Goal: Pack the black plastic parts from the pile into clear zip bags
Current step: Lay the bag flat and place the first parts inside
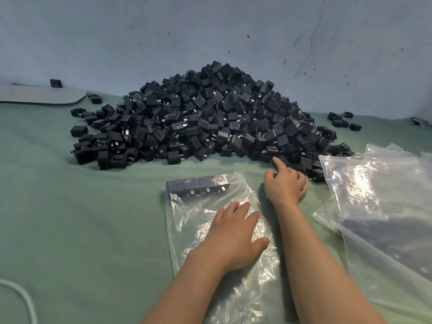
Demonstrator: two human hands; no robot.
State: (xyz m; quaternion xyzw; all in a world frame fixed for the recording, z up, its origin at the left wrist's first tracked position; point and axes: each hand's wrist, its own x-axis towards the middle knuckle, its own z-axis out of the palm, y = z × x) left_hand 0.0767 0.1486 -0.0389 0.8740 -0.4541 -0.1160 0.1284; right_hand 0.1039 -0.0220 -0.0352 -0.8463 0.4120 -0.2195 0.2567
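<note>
A large pile of black plastic parts point(210, 118) rises at the back of the green table. In front of it lies a clear zip bag point(217, 284) with a row of black parts point(198, 185) at its far end. My left hand point(233, 232) rests flat on the bag, fingers straight. My right hand point(286, 183) is at the pile's near right edge, index finger stretched out and touching a part, the other fingers curled. Whether they hold a part is hidden.
A stack of empty clear zip bags point(383, 206) lies at the right. A grey flat pad point(39, 94) sits at the back left, a white cord point(23, 298) at the lower left. Loose black parts point(341, 120) lie near the blue wall point(210, 31).
</note>
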